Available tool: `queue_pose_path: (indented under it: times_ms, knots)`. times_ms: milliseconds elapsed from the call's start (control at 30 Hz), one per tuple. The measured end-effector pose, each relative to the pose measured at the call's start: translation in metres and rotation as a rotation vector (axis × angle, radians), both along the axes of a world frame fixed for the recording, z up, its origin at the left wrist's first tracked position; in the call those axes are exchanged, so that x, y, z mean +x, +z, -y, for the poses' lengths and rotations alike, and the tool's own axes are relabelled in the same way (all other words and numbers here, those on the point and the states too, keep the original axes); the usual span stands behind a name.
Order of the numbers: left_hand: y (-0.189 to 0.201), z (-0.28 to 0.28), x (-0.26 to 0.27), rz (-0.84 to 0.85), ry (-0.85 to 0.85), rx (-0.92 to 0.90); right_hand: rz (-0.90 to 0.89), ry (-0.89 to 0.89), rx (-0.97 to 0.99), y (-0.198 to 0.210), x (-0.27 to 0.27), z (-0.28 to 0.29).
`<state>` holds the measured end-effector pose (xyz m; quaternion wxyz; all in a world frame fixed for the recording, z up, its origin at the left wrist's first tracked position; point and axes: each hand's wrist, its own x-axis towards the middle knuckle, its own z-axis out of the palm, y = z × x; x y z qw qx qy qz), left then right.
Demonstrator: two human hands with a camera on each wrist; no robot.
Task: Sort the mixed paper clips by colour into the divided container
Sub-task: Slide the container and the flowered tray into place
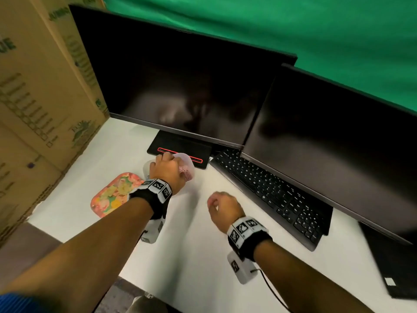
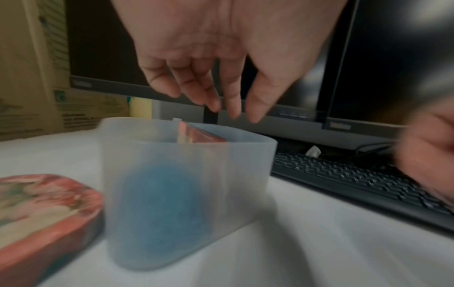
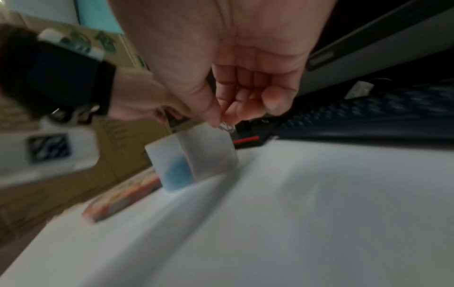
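A translucent divided container point(image 1: 189, 161) stands on the white desk in front of the monitor base. Through its wall point(image 2: 172, 155) a clump of blue clips point(image 2: 167, 203) shows in the near compartment, and pink clips point(image 1: 186, 174) lie in the far one. My left hand point(image 1: 168, 170) hovers over the container's rim with its fingers point(image 2: 213, 104) hanging loose and holding nothing. To the right of the container, my right hand point(image 1: 216, 204) is held above the desk. Its thumb and forefinger pinch a small silver paper clip point(image 3: 226, 126).
A flowered tin point(image 1: 112, 197) lies left of the container. A black keyboard point(image 1: 270, 195) runs along the right, under two dark monitors point(image 1: 180, 82). Cardboard boxes point(image 1: 33, 98) wall off the left side. Bare white desk point(image 1: 198, 245) lies in front of both hands.
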<state>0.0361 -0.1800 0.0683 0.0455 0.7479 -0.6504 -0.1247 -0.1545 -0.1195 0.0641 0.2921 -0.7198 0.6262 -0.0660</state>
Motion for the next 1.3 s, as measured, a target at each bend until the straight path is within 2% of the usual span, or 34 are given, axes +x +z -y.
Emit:
queue_pose_path:
  times_ms: [67,133,200,300,400,500,600,667,767,833,867,933,1000,1167,1300]
  knots:
    - [-0.005,-0.007,0.02,-0.088,0.003,-0.073,0.053,-0.033,-0.056,0.013,0.021,0.025]
    - [-0.009,-0.01,0.041,-0.13,-0.021,-0.008,0.091,-0.053,-0.094,0.02,0.041,0.047]
    - [-0.013,-0.009,0.055,-0.046,-0.098,0.122,0.093,-0.059,-0.089,0.022,0.06,0.064]
    - [-0.02,-0.003,0.061,0.087,-0.146,0.199,0.008,-0.027,-0.052,0.019,0.08,0.079]
    - [-0.018,0.002,0.064,0.087,-0.174,0.212,-0.114,0.084,-0.091,0.017,0.085,0.084]
    - [-0.015,0.003,0.067,0.041,-0.294,0.191,-0.158,0.283,-0.141,0.017,0.079,0.08]
    - [-0.012,-0.001,0.064,-0.002,-0.408,0.189,-0.276,0.448,-0.039,0.013,0.068,0.077]
    - [-0.011,-0.008,0.065,-0.077,-0.44,0.193,-0.308,0.476,0.032,0.013,0.06,0.077]
    - [-0.009,-0.022,0.092,-0.325,-0.274,0.196,-0.264,0.476,0.148,0.019,0.052,0.073]
    - [-0.016,-0.031,0.122,-0.391,-0.131,0.233,-0.266,0.469,0.167,0.019,0.05,0.065]
    - [-0.022,-0.036,0.136,-0.338,-0.067,0.265,-0.288,0.464,0.161,0.016,0.05,0.061]
    - [-0.036,-0.048,0.152,-0.111,0.037,0.343,-0.344,0.455,0.135,0.006,0.051,0.053]
    - [-0.049,-0.058,0.155,0.042,0.086,0.396,-0.369,0.453,0.085,-0.003,0.051,0.05]
    - [-0.052,-0.061,0.146,0.018,0.155,0.347,-0.331,0.432,0.031,-0.007,0.047,0.048]
    - [-0.038,-0.052,0.14,-0.14,0.194,0.267,-0.2,0.334,0.092,-0.001,0.034,0.045]
